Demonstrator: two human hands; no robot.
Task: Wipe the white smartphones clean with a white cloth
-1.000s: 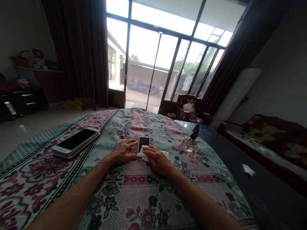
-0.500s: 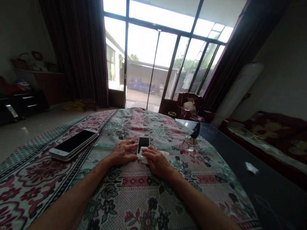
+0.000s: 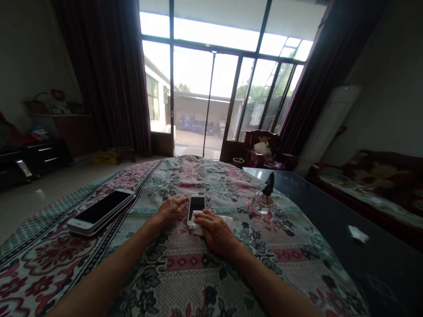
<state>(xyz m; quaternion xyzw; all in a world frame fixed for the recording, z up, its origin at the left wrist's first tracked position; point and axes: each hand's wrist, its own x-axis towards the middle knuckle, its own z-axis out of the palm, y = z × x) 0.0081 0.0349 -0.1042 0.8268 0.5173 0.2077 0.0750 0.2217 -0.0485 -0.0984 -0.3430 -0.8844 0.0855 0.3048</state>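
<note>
A black-screened smartphone [image 3: 196, 207] is laid flat on the floral-clothed bench [image 3: 185, 281], its upper screen uncovered and its lower end covered by a white tissue [image 3: 225, 222]. The tissue is pressed down by the flat right hand [image 3: 216, 232]. The left hand [image 3: 171, 210] is laid just beside the phone, pinching nothing. Stacked white phones [image 3: 101, 211] are placed well to its left.

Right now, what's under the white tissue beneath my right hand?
A phone seems to run under the tissue, on the floral tablecloth; its lower end is hidden by the tissue and right hand.
</note>
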